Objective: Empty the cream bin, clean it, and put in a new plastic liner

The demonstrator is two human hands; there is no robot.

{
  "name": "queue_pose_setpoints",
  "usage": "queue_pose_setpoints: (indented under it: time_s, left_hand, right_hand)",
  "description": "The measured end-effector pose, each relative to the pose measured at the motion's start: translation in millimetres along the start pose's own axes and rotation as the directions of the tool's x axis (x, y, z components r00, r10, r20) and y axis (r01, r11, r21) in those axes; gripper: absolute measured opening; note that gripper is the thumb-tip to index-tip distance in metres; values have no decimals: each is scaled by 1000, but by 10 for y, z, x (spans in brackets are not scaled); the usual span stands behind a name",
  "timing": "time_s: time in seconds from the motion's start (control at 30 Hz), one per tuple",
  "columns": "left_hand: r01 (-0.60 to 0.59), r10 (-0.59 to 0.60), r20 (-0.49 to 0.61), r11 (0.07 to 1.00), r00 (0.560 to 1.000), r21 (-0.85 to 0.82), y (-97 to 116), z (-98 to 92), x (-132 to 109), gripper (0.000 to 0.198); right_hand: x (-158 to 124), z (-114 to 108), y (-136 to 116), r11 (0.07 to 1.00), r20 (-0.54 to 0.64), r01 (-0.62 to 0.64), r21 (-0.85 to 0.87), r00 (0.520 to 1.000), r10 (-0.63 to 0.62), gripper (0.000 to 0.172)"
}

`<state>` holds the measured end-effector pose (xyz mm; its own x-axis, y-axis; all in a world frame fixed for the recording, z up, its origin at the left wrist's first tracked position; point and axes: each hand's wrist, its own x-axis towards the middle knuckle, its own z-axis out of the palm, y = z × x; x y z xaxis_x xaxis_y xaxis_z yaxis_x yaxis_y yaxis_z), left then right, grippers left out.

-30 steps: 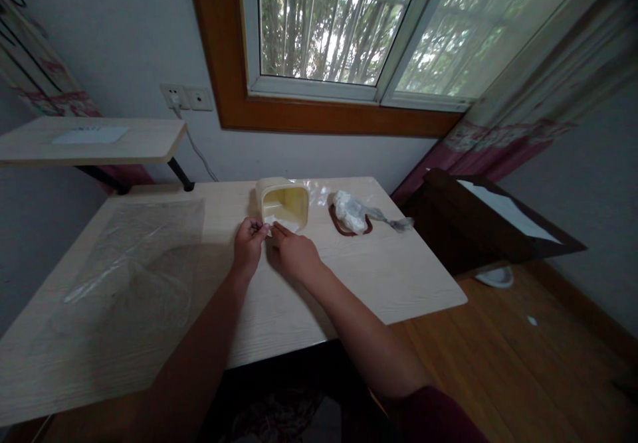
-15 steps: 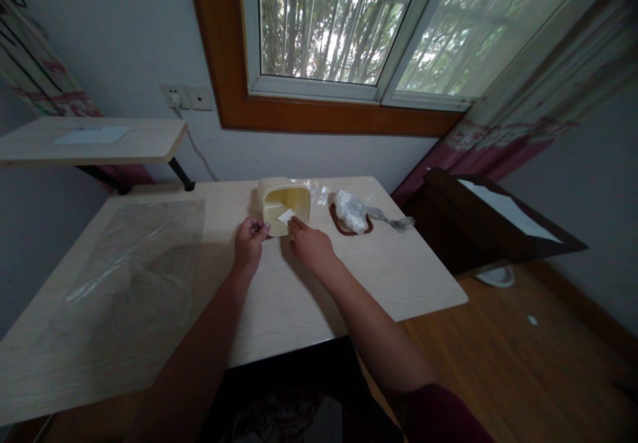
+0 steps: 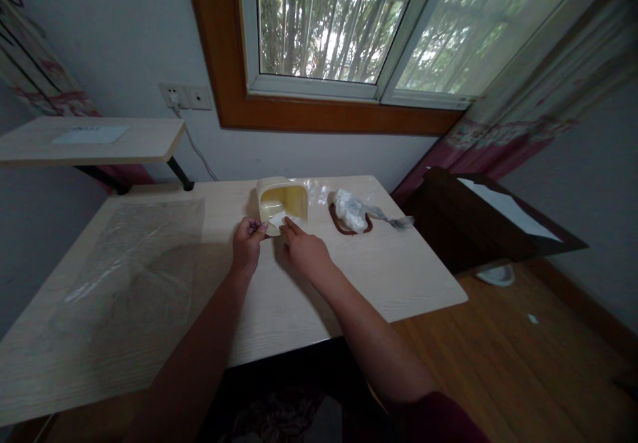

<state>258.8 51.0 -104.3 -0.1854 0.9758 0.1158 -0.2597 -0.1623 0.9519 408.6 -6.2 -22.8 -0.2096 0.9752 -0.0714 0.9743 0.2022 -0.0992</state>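
Shows pale yellow on the container (image 3: 292, 198) — white on the sheet (image 3: 277, 219). Carries faint wood grain over cream on the tabletop (image 3: 389, 267). Reads reddish brown on the loop (image 3: 343, 230), orange-brown on the window frame (image 3: 309, 115).

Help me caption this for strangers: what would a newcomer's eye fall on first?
Probably the bright window at the top, set in an orange-brown frame. Next, the cream container at the table's far side, its mouth facing the person, with the left hand at its near rim and the right hand's fingers at a white piece. Right of it lies a crumpled plastic bag.
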Motion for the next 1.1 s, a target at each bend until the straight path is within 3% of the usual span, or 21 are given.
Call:
queue_pose_setpoints:
  time_s: [0.23, 0.47, 0.6, 0.93, 1.1]
  left_hand:
    - [-11, 11, -9, 1000, 1000, 3, 10, 31, -16, 32]
    - [-17, 18, -22, 998, 1000, 67, -19, 6, -21, 31]
    - [-8, 9, -23, 999, 1000, 51, -26, -3, -10, 32]
    - [7, -8, -29, 1000, 1000, -14, 14, 53, -22, 35]
    - [-4, 4, -38, 1000, 999, 1, 12, 49, -27, 36]
  right_hand:
    - [23, -14, 88, 996, 22, -80, -50, 996, 81, 51]
    - [-60, -56, -122, 996, -8, 55, 74, 998, -55, 49]
    - [-78, -81, -148, 995, -47, 68, 75, 997, -64, 47]
    - [15, -66, 169, 989, 42, -143, -36, 989, 145, 50]
    - [10, -67, 126, 984, 39, -169, -47, 985, 171, 47]
